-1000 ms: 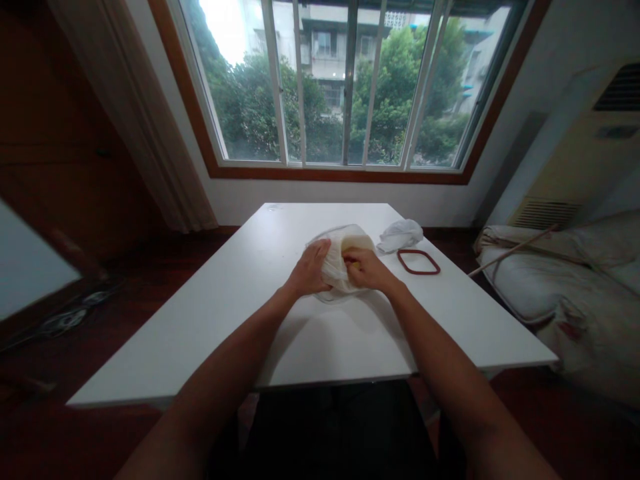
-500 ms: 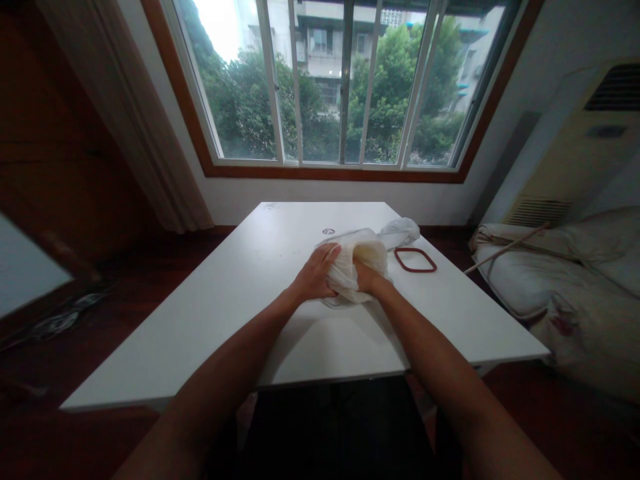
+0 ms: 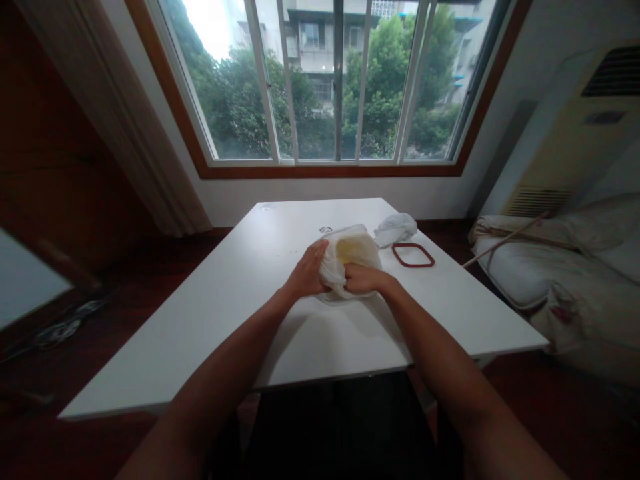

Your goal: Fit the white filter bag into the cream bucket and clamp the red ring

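A white plastic bag (image 3: 373,250), its mouth spread wide, sits on the table between my hands. Something pale yellow (image 3: 350,252) shows inside the opening; whether it is a container or other contents I cannot tell. My left hand (image 3: 309,272) wraps round the bag's left side, thumb low and fingers along the far side. My right hand (image 3: 361,279) is closed at the near rim of the mouth, with its fingertips inside and partly hidden by the plastic.
On the white table (image 3: 210,320), a crumpled clear bag (image 3: 397,229) and a reddish-brown rounded square frame (image 3: 413,255) lie to the right. A small dark ring-like item (image 3: 325,229) is behind the bag. Right of the table stands a covered, padded piece of furniture (image 3: 520,267).
My right hand has drawn back from deeper in the mouth to the near rim. The opening now looks wider, with more yellow showing. My left hand keeps its hold.
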A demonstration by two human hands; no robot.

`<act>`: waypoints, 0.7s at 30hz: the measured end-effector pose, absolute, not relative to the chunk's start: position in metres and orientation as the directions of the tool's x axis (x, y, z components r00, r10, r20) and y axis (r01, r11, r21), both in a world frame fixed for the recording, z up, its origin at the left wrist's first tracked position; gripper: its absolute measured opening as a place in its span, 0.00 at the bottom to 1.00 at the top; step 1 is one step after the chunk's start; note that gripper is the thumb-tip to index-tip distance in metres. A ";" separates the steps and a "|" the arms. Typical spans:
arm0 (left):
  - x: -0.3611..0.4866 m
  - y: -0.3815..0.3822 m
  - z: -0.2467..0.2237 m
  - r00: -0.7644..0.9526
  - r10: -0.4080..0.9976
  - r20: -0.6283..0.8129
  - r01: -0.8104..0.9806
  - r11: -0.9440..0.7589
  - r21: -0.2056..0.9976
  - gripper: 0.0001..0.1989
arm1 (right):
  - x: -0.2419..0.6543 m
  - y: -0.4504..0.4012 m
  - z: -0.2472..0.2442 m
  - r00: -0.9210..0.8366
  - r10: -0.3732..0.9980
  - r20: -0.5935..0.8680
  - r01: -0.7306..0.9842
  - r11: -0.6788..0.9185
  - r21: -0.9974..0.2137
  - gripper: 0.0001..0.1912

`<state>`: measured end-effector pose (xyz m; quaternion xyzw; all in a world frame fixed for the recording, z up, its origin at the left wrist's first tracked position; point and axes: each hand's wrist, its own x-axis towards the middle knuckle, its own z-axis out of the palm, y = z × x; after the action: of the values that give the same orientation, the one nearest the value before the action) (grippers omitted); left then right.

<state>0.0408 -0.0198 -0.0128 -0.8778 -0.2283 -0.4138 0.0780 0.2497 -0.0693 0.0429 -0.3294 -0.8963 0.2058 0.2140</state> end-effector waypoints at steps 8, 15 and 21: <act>0.038 -0.015 -0.019 0.542 0.425 0.725 0.477 -0.866 0.150 0.61 | 0.245 -0.076 0.052 -0.746 0.653 0.129 0.519 0.692 -0.502 0.14; 0.043 -0.015 -0.018 0.551 0.273 0.789 0.451 -0.892 -0.006 0.62 | 0.252 -0.076 0.065 -0.329 0.840 0.432 0.697 0.525 -0.489 0.27; 0.041 -0.014 -0.018 0.531 0.298 0.793 0.477 -0.879 0.011 0.63 | 0.255 -0.080 0.072 -0.435 0.814 0.385 0.648 0.580 -0.494 0.18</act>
<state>0.0411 -0.0143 -0.0179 -0.8686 -0.2231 -0.4300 0.1040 0.2550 -0.0801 0.0723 -0.4372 -0.8359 0.1373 0.3020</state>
